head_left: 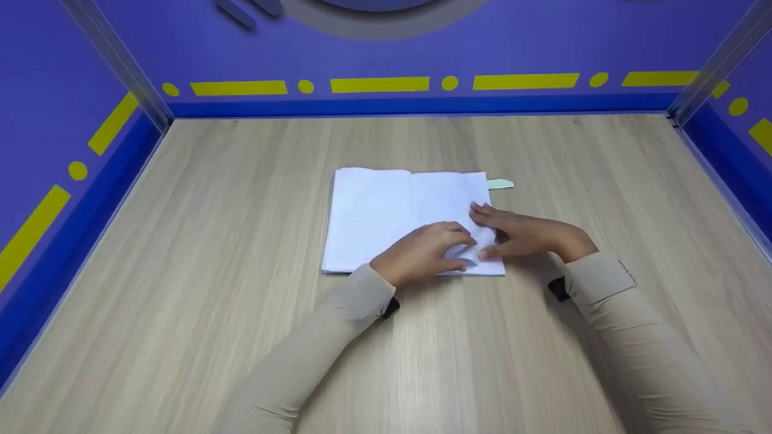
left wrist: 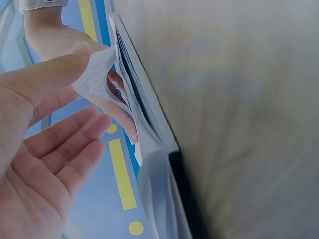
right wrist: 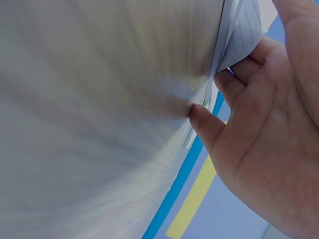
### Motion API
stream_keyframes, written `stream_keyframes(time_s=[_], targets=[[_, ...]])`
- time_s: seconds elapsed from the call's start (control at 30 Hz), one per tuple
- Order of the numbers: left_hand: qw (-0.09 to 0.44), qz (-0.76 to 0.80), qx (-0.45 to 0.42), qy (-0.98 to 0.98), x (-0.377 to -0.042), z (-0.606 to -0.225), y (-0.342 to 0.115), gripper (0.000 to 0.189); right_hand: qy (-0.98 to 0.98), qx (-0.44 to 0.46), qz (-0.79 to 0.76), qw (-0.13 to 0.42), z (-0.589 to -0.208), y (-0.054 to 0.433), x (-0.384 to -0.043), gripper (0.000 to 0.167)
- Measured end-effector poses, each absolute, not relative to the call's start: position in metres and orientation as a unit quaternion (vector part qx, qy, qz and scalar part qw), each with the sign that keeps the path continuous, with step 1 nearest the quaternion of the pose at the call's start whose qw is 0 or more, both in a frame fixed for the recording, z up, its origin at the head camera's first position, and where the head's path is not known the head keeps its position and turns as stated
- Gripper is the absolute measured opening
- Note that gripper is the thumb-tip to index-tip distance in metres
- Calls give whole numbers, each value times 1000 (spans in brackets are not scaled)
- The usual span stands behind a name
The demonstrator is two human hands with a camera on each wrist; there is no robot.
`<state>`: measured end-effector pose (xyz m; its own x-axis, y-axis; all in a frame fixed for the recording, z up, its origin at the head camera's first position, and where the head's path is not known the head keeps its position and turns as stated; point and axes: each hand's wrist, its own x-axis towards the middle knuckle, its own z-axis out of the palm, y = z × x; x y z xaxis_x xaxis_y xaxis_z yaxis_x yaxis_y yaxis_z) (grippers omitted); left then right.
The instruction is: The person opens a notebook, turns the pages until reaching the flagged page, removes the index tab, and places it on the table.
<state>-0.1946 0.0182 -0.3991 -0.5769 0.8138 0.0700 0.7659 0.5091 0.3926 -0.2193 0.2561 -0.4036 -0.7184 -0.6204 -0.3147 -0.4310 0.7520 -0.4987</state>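
An open notebook [head_left: 368, 211] with lined white pages lies on the table. Over its lower right page, my left hand [head_left: 425, 253] holds thumb and forefinger apart around a raised, curling leaf [left wrist: 94, 74]. In the left wrist view the thumb tip overlaps that leaf's edge, while the other fingers are loosely bent. My right hand [head_left: 522, 232] rests at the right page edge with its fingers extended on the paper and its thumb spread. In the right wrist view, its fingertips sit by the notebook's edge, one at the table surface, beside the curled leaf [right wrist: 244, 35].
A pale green tab [head_left: 500, 184] sticks out past the notebook's upper right edge. The wood-grain table [head_left: 241, 199] is bordered by purple and blue panels [head_left: 386, 54] with yellow marks at the back and sides.
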Motion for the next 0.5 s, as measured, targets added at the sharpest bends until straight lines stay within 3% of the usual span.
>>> stream_keyframes(time_s=[0.5], targets=[[62, 215, 449, 865, -196, -398, 19, 26, 902, -277, -221, 247, -404, 257, -221, 89]])
